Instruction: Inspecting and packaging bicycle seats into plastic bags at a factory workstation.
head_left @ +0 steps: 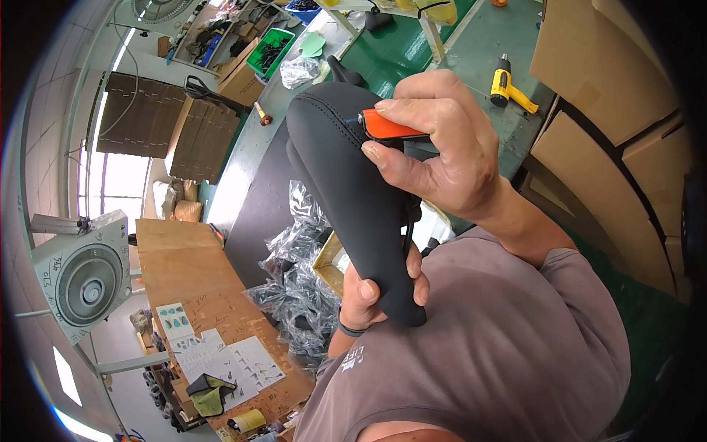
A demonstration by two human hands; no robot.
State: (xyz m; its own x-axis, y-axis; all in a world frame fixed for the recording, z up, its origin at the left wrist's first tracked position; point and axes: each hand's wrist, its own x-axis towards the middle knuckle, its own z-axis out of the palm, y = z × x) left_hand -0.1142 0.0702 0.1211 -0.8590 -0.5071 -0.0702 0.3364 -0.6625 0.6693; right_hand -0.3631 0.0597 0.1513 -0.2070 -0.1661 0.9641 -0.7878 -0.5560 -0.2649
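Observation:
A black bicycle saddle (pixel 331 169) stands tilted in front of me, its wide stitched end up and its narrow nose down near my shirt. My left hand (pixel 364 298), with a dark band at the wrist, is closed round the nose. Above, my right hand (pixel 442 140) grips an orange lighter (pixel 390 127) between thumb and fingers. The lighter's metal tip points at the seam, and a small bluish flame seems to show between tip and stitching. The saddle's underside is mostly hidden.
Clear plastic bags (pixel 294 272) and an open carton (pixel 331 261) lie behind the saddle. A yellow heat gun (pixel 508 88) rests on the green bench, near cardboard boxes (pixel 604 66). Another black saddle (pixel 345 74) lies farther back. A fan (pixel 88 291) stands left of a wooden board (pixel 184 258).

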